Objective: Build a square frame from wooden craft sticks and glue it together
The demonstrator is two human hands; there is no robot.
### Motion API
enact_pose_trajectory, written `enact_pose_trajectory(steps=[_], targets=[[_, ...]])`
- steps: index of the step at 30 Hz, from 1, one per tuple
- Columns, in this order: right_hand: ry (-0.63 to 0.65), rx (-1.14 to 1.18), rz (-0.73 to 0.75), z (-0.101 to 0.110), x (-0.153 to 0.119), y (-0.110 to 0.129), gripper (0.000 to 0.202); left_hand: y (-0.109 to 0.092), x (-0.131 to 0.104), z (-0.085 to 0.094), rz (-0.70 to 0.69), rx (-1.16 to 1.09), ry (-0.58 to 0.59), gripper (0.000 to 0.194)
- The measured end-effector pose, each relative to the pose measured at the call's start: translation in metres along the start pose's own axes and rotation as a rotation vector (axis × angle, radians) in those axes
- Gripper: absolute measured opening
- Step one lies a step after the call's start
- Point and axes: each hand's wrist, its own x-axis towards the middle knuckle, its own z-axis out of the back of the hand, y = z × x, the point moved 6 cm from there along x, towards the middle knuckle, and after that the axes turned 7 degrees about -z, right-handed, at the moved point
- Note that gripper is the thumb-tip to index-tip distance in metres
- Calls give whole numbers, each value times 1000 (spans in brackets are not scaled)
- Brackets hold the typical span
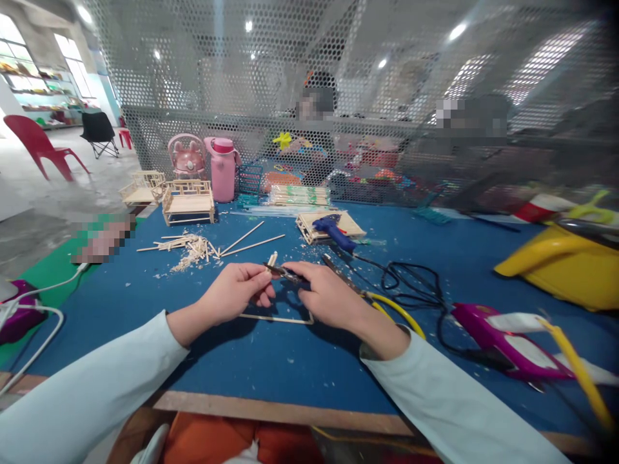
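My left hand (244, 290) pinches a small bundle of short pale wooden sticks (272, 261) upright between thumb and fingers. Fingers of my right hand (326, 293) are wrapped round a dark metal cutting tool (285, 273), whose tip reaches across to the sticks. Below the hands, a thin stick frame (280, 319) lies on the blue table mat (271, 367), partly hidden by them. Behind my left hand are loose sticks and cut bits (196, 248). A blue glue gun (338, 233) rests on a small stick-built piece (356, 225) behind my right hand.
Small wooden bed-like models (188, 205) and a pink bottle (223, 171) stand at the back left. Black cable (411, 283), yellow-handled pliers (396, 314), a purple glue gun (512, 341) and a yellow container (565, 264) lie right. Perforated metal screen (271, 84) behind; a person beyond it.
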Motion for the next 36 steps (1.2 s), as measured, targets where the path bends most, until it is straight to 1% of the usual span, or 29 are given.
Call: enact_pose_trajectory(steps=[3, 6, 8, 10, 12, 13, 16, 19, 21, 25, 27, 30, 32, 36], targets=[[-16, -11, -10, -2, 2, -3, 38, 0, -1, 1, 28, -77, -57, 26], [-19, -24, -25, -1, 3, -5, 38, 2, -2, 0, 34, -124, -88, 28], [-13, -9, -32, 0, 3, -5, 37, 3, -1, 1, 15, -126, -118, 27], [-10, 9, -41, 1, 3, -6, 37, 2, 0, 5, -26, -112, -177, 24], [-25, 18, -51, 3, 3, -6, 39, 1, -1, 10, -69, -82, -229, 22], [-34, 20, -54, 3, 3, -7, 40, -1, -1, 11, -77, -57, -235, 21], [-44, 31, -52, 2, 3, -7, 40, -7, -4, 9, -101, 87, -202, 23], [-57, 44, -69, 1, 3, -7, 36, -15, -7, 8, -182, 274, -185, 28], [-74, 59, -83, 2, 3, -7, 31, -17, -7, 9, -226, 357, -190, 32], [-68, 122, -87, 2, 2, -5, 24, -11, -6, 14, -242, 416, -215, 42], [-58, 146, -85, 2, 1, -3, 23, -10, -7, 14, -242, 431, -197, 46], [-47, 125, -85, 0, 1, -1, 19, -14, -8, 6, -276, 524, -120, 44], [-39, 90, -88, -1, 1, -1, 17, -17, -10, 0, -303, 597, -88, 41], [-71, 31, -92, -4, 3, 1, 10, -18, -11, -4, -303, 655, -105, 41]])
